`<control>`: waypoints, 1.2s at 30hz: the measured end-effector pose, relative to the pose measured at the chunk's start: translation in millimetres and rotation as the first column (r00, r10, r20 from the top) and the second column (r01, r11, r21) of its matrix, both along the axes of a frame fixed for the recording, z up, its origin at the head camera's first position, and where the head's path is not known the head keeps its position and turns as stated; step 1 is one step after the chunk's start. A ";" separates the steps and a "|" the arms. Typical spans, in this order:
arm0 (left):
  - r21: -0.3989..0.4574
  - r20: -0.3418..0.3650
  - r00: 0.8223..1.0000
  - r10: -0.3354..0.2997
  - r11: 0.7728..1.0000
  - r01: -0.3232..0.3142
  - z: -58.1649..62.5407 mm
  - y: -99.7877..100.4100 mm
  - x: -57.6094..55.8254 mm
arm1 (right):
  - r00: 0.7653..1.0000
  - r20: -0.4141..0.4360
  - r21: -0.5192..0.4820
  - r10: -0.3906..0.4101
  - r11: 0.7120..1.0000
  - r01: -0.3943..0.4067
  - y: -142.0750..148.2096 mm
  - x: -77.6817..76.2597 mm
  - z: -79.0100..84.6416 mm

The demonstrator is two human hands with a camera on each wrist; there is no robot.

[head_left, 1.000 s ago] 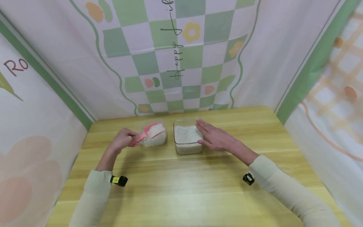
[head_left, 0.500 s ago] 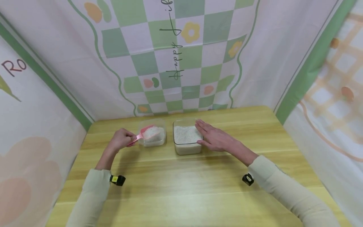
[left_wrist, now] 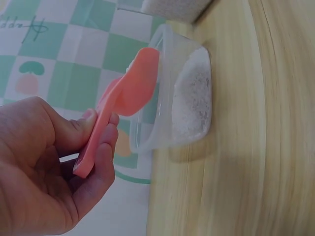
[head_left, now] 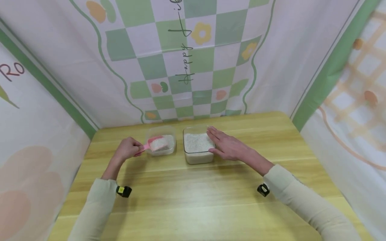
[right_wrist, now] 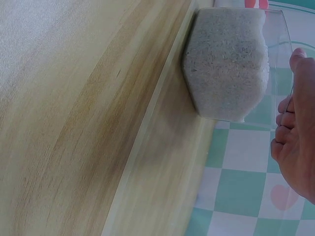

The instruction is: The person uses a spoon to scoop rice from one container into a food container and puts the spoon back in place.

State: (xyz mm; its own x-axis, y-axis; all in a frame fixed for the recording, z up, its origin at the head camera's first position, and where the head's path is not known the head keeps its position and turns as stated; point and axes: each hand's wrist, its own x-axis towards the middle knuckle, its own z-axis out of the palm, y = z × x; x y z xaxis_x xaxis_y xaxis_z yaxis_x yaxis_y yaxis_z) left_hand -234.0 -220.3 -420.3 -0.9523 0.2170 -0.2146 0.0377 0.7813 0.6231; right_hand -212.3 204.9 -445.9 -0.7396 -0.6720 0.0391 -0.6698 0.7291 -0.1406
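My left hand (head_left: 128, 147) pinches the handle of a pink scoop (left_wrist: 140, 83) between thumb and fingers. White rice sits in the scoop's bowl, which is over the small clear plastic container (left_wrist: 170, 64). That container holds a heap of rice (left_wrist: 192, 98) on its bottom. To its right stands a larger clear glass container (head_left: 200, 158), filled with rice for much of its height. Against the right rim of the glass container lies my right hand (head_left: 227, 144), its fingers extended along the edge. In the right wrist view the fingertips (right_wrist: 283, 132) show by the wall's top.
Both containers stand near the back of a wood-patterned table (head_left: 193, 201). Behind it hangs a checked green and white curtain (head_left: 205, 60), with printed cloths on both sides. A black camera (head_left: 123, 191) is strapped at the left wrist, another camera (head_left: 263, 189) at the right.
The left hand has shifted slightly left, and the scoop of rice has come lower over the small plastic container. My right hand stays at the glass container's rim.
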 end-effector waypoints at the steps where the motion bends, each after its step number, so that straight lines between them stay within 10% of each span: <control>1: -0.007 -0.006 1.000 -0.004 1.000 0.004 -0.7 -0.6 -0.4 | 1.000 0.002 0.000 -0.002 1.000 0.002 0.0 -0.1 0.2; 36: -0.189 -0.097 0.995 -0.005 0.982 -0.014 6.6 -9.5 5.0 | 1.000 -0.002 -0.016 0.001 1.000 -0.001 -0.3 0.4 0.5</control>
State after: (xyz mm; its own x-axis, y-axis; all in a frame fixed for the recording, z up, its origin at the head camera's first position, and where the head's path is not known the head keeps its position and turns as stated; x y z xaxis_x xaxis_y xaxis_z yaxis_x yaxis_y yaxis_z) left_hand -229.0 -229.8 -413.6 -0.9714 0.1767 -0.1583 0.0865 0.8851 0.4573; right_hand -211.9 204.6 -445.4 -0.7389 -0.6719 0.0508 -0.6707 0.7262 -0.1507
